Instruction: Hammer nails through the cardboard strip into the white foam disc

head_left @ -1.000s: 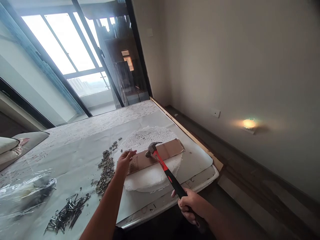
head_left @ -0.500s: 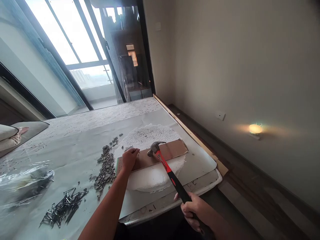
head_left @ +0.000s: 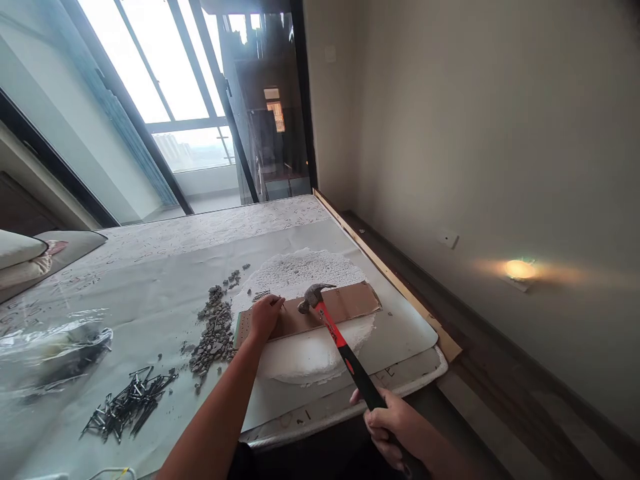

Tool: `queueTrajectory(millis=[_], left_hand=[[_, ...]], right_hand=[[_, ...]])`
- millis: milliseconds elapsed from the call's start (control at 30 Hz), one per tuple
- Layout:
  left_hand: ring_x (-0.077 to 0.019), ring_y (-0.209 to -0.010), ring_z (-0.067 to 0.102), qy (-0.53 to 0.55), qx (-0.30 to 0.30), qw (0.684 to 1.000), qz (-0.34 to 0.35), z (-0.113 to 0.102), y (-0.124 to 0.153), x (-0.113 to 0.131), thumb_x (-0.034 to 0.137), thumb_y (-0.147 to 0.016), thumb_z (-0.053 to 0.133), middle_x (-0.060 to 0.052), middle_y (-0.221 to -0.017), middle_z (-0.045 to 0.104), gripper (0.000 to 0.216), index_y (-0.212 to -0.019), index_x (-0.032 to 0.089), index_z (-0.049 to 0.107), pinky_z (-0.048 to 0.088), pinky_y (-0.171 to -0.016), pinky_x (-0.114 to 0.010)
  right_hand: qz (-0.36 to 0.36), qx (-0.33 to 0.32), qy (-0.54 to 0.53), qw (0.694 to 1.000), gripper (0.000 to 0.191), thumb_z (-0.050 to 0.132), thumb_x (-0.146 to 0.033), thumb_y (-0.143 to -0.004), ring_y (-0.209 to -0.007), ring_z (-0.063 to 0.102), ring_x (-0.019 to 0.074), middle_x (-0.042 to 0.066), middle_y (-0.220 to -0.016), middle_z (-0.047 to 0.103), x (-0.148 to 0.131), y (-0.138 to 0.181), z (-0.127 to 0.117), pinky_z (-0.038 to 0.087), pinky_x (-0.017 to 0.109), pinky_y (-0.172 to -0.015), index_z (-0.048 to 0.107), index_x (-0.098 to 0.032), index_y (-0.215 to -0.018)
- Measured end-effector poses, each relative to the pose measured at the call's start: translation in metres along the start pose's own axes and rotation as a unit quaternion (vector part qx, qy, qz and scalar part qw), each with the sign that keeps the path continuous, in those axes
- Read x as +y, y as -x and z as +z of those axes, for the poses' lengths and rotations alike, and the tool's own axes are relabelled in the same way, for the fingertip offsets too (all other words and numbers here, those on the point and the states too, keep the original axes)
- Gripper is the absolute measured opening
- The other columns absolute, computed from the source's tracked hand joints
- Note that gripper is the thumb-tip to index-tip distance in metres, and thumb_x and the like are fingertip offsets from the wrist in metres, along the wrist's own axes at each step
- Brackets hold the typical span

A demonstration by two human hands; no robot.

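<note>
Left fingers: left hand point(head_left: 265, 317) rests on the left part of the cardboard strip point(head_left: 345, 303), fingers bent and pinched narrow at a small nail; the nail itself is too small to make out.
Right fingers: right hand point(head_left: 395, 430) wrapped tight round the black end of the hammer point(head_left: 333, 327) handle, at 5 o'clock from the strip.
Hammer: red and black handle slants up toward 11 o'clock; steel head just above the middle of the cardboard strip, just beside the left fingertips.
Cardboard strip: brown, lies flat across the white foam disc point(head_left: 305, 357), running 8 to 2 o'clock.
Foam disc: on the pale sheet covering the desk point(head_left: 150, 293), near its right edge.
Rubble: grey crumbs point(head_left: 215, 333) at 9 o'clock from the disc, touching its rim.
Nails: loose dark heap point(head_left: 130, 403) at 8 o'clock, well apart from the disc.
Plastic bag: clear, crumpled point(head_left: 55, 350), far left.
</note>
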State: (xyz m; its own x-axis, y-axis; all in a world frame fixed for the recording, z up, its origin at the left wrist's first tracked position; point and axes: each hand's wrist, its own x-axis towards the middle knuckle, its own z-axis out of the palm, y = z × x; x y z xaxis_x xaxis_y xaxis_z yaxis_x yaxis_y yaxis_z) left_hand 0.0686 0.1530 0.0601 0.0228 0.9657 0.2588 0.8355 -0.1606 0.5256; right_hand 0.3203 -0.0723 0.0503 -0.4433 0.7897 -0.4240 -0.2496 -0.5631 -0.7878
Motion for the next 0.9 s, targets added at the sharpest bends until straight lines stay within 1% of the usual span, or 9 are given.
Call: queueTrajectory(millis=[133,233,367,467,567,667,733,800,900], left_hand=[[-0.0189,-0.071,0.057,-0.01,-0.012,1.0,0.023,0.002,0.002,0.002,0.037,-0.079,0.049,-0.007,-0.075,0.066,0.027,-0.067,0.018,0.064,0.038,-0.064,-0.028],[-0.0188,-0.07,0.056,-0.02,-0.017,0.999,0.034,0.006,0.002,0.0,0.035,-0.078,0.05,-0.007,-0.073,0.066,0.025,-0.065,0.018,0.063,0.037,-0.064,-0.028],[-0.0182,-0.067,0.055,-0.023,-0.013,0.999,0.032,0.01,0.002,-0.005,0.033,-0.078,0.052,-0.007,-0.07,0.065,0.024,-0.063,0.017,0.062,0.036,-0.063,-0.028],[-0.0176,-0.069,0.056,-0.009,-0.013,1.0,0.023,0.011,0.004,-0.008,0.031,-0.078,0.052,-0.007,-0.073,0.065,0.022,-0.064,0.016,0.062,0.035,-0.064,-0.027],[-0.0182,-0.071,0.057,-0.004,-0.008,1.0,0.016,0.011,0.005,-0.01,0.031,-0.079,0.052,-0.008,-0.075,0.066,0.023,-0.067,0.016,0.064,0.035,-0.064,-0.027],[-0.0196,-0.073,0.057,-0.001,-0.004,1.0,0.009,0.012,0.007,-0.013,0.033,-0.079,0.052,-0.009,-0.077,0.067,0.024,-0.07,0.016,0.066,0.035,-0.064,-0.028],[-0.0204,-0.074,0.058,0.001,-0.002,1.0,0.008,0.013,0.007,-0.015,0.033,-0.079,0.052,-0.01,-0.08,0.067,0.024,-0.071,0.016,0.067,0.035,-0.064,-0.028],[-0.021,-0.074,0.059,0.002,-0.003,1.0,0.008,0.014,0.008,-0.016,0.034,-0.079,0.052,-0.011,-0.081,0.068,0.025,-0.073,0.016,0.068,0.035,-0.064,-0.029],[-0.0216,-0.075,0.059,0.002,-0.009,1.0,0.006,0.014,0.009,-0.016,0.034,-0.079,0.052,-0.012,-0.081,0.068,0.026,-0.075,0.015,0.069,0.036,-0.065,-0.029]], right_hand=[[0.007,0.007,0.01,1.0,0.034,0.047,-0.025,-0.067,-0.03,0.028,0.0043,-0.013,-0.049,0.036,-0.007,0.005,0.005,0.023,0.017,-0.03,0.041,-0.02,-0.101],[0.016,0.018,0.03,0.999,0.035,0.048,-0.027,-0.066,-0.028,0.027,0.004,-0.014,-0.047,0.034,-0.009,0.006,0.009,0.023,0.016,-0.029,0.041,-0.02,-0.1],[0.018,0.044,0.073,0.996,0.037,0.047,-0.029,-0.065,-0.027,0.026,0.0041,-0.014,-0.045,0.034,-0.011,0.006,0.017,0.023,0.016,-0.027,0.041,-0.019,-0.1],[0.015,0.057,0.113,0.992,0.042,0.045,-0.029,-0.062,-0.027,0.026,0.0046,-0.014,-0.044,0.035,-0.017,0.007,0.024,0.024,0.017,-0.026,0.04,-0.018,-0.102],[0.013,0.069,0.17,0.983,0.049,0.044,-0.028,-0.06,-0.026,0.027,0.0055,-0.015,-0.042,0.034,-0.035,0.012,0.033,0.025,0.018,-0.026,0.039,-0.016,-0.108],[0.003,0.092,0.25,0.964,0.054,0.044,-0.028,-0.063,-0.025,0.027,0.0062,-0.015,-0.039,0.033,-0.065,0.02,0.045,0.023,0.018,-0.027,0.037,-0.014,-0.114],[-0.018,0.094,0.284,0.954,0.055,0.045,-0.029,-0.066,-0.026,0.027,0.0062,-0.014,-0.038,0.034,-0.085,0.024,0.055,0.023,0.018,-0.028,0.036,-0.014,-0.118],[-0.044,0.082,0.286,0.954,0.055,0.046,-0.028,-0.067,-0.027,0.027,0.006,-0.014,-0.04,0.035,-0.099,0.023,0.066,0.025,0.018,-0.028,0.035,-0.014,-0.119],[-0.05,0.08,0.27,0.958,0.053,0.046,-0.025,-0.064,-0.027,0.027,0.0056,-0.014,-0.043,0.036,-0.102,0.01,0.076,0.026,0.019,-0.027,0.037,-0.014,-0.115]])
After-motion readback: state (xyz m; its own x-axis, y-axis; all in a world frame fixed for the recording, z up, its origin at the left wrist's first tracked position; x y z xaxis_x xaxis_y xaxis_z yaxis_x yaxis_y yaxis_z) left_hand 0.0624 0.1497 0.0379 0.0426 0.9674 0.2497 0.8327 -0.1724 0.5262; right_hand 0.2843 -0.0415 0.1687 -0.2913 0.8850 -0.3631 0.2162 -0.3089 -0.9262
